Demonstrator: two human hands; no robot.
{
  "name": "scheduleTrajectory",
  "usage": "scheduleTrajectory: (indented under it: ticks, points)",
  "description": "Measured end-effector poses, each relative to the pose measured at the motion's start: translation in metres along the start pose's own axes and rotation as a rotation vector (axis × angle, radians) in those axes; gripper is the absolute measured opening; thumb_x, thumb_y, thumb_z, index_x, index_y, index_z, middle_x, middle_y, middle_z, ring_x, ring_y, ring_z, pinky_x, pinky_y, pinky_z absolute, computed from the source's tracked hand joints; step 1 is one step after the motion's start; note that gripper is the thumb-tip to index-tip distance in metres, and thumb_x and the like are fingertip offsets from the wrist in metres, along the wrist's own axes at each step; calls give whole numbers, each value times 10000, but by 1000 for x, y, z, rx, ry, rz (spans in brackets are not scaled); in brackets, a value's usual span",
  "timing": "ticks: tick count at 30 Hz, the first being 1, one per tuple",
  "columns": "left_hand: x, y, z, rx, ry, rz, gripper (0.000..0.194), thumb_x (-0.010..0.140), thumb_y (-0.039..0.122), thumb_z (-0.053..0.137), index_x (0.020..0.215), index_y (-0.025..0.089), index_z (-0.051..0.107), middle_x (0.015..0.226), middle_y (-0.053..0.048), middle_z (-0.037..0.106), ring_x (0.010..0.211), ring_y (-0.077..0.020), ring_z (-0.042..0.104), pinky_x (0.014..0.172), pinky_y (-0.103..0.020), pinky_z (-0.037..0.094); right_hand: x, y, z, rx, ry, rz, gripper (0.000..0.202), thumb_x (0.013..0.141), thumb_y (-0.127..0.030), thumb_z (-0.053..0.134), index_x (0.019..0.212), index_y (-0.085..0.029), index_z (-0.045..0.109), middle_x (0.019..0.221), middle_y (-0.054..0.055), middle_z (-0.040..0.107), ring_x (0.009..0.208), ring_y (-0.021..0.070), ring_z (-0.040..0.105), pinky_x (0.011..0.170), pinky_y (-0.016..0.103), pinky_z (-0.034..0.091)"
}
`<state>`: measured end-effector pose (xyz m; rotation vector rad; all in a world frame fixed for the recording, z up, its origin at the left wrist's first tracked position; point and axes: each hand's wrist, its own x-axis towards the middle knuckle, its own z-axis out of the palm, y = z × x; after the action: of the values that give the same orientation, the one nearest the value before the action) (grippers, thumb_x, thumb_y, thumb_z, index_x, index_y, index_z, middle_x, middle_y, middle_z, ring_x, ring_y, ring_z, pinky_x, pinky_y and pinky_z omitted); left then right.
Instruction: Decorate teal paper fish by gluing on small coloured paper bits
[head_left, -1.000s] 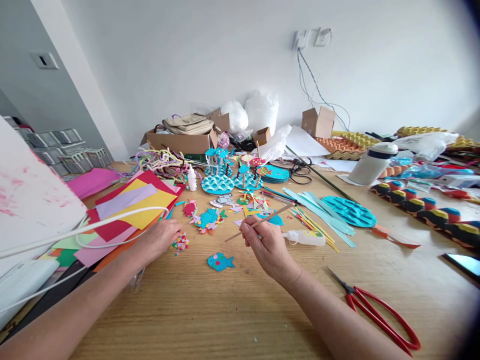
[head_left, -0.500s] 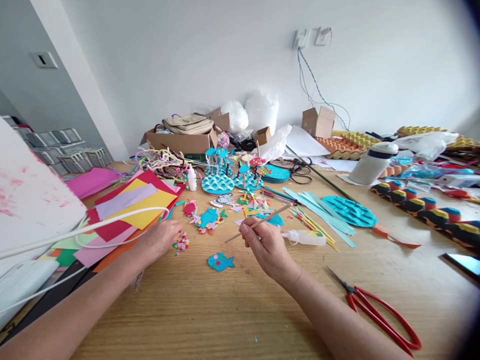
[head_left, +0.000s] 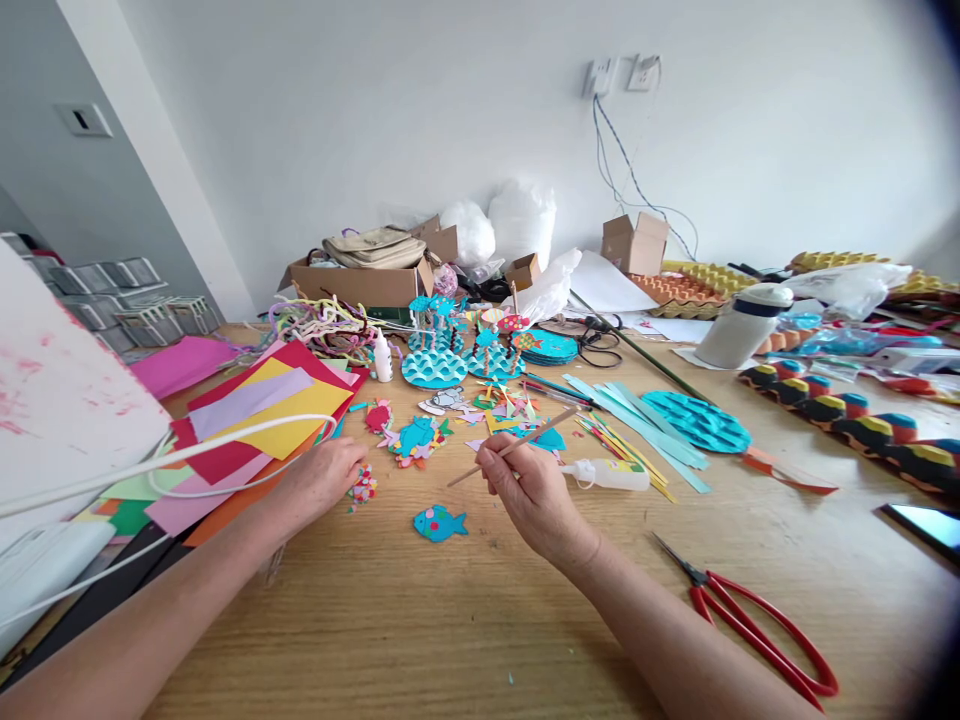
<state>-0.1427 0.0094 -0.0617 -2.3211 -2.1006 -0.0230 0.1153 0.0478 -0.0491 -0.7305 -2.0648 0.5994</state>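
Note:
My right hand (head_left: 529, 490) grips a thin wooden stick (head_left: 480, 467) like a pencil, its lower tip pointing left above the table. Below that tip lies a blue paper fish (head_left: 439, 523) with red and pink dots on it. My left hand (head_left: 330, 478) is closed, fingers curled down at the edge of a small heap of coloured paper dots (head_left: 364, 486). Whatever is in those fingertips is hidden. Beyond the hands sits a stack of cut paper fish (head_left: 416, 440). A glue bottle (head_left: 611, 474) lies on its side by my right hand.
Red-handled scissors (head_left: 750, 610) lie at front right. Coloured paper sheets (head_left: 255, 405) and a white cable (head_left: 225, 440) spread at left. Farther back stand blue egg-carton pieces (head_left: 433, 367) and a small white bottle (head_left: 383, 357). Paper strips (head_left: 637, 430) and a white tumbler (head_left: 742, 325) are at right.
The view has shifted very slightly. Both hands, the stick and the blue fish stay in nearly the same places.

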Motion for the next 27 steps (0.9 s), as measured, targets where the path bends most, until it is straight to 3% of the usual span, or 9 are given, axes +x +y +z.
scheduleTrajectory:
  ticks: [10, 20, 27]
  points:
    - [5, -7, -6, -181, 31, -45, 162, 727, 137, 418, 626, 189, 534, 643, 14, 567, 629, -142, 533, 575, -222, 349, 0, 1, 0, 28, -24, 13, 263, 881, -293, 344, 657, -190, 436, 620, -1, 490, 532, 98, 481, 522, 205, 386]
    - [4, -9, -9, -370, 37, -162, 183, 698, 284, 424, 641, 184, 565, 621, 17, 573, 630, -160, 517, 579, -239, 343, 0, 0, 1, 53, -20, -7, 249, 878, -276, 356, 661, -186, 439, 626, 1, 492, 553, 99, 471, 539, 207, 378]
    - [1, 9, -8, -601, -3, -136, 201, 668, 340, 423, 672, 178, 543, 566, 40, 523, 558, -141, 493, 510, -217, 356, 2, -5, -1, 76, 38, 17, 271, 875, -269, 371, 629, -181, 441, 591, -7, 456, 580, 106, 446, 578, 217, 358]
